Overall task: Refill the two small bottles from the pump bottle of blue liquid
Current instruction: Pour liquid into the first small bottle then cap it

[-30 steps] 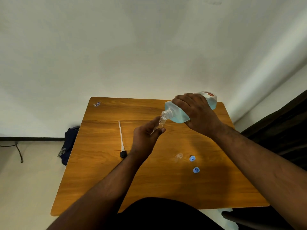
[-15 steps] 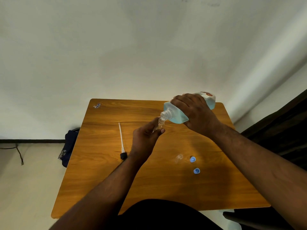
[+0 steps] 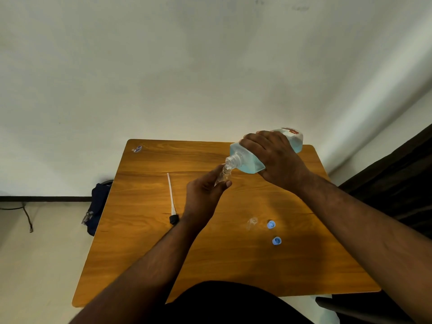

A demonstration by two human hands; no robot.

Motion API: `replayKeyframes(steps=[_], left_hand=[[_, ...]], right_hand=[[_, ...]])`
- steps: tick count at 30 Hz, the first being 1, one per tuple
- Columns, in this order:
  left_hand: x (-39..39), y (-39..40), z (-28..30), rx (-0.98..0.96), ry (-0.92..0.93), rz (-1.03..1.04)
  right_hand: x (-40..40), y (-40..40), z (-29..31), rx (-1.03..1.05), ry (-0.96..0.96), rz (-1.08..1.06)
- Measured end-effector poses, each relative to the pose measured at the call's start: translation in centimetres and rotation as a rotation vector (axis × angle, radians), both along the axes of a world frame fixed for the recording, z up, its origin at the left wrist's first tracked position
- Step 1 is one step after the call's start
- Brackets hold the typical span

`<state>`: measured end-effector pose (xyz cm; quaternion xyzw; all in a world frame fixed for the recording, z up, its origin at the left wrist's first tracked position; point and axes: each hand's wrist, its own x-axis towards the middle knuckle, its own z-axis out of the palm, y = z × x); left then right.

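The right hand (image 3: 272, 157) is wrapped around the big bottle of blue liquid (image 3: 247, 160) and holds it tipped over on its side, up above the tabletop (image 3: 140, 230). The open neck of the big bottle points down and to the left. Its pump is off. The left hand (image 3: 205, 195) grips a small clear bottle (image 3: 224, 176) between the fingers and thumb and holds it up under that neck. The mouth of the small bottle sits right at the mouth of the big one; the two look like they touch. It is too small to tell how much blue liquid is inside the small bottle.

The pump (image 3: 172, 202) lies flat on the tabletop, just to the left of the left wrist, with its black head near the person and its long white tube pointing away. The second small clear bottle (image 3: 252, 223) is on the tabletop below the right arm. Just beside it sits a blue cap (image 3: 271, 224), and another blue cap (image 3: 276, 240) sits a little nearer to the person.

A small sticker (image 3: 137, 149) is on the far left corner of the tabletop. A dark blue bag (image 3: 97, 206) rests on the floor by the left edge of the tabletop.
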<state>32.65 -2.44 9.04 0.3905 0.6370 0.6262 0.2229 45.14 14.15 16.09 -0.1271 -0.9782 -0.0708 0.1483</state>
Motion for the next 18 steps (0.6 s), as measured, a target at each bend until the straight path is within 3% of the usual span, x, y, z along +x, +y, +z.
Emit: replayKeyframes(steps=[18], left_hand=[[-0.28,-0.31,-0.02,-0.016,0.021,-0.006]], right_hand=[[-0.05,-0.21,0.2,0.006,0.017,0.017]])
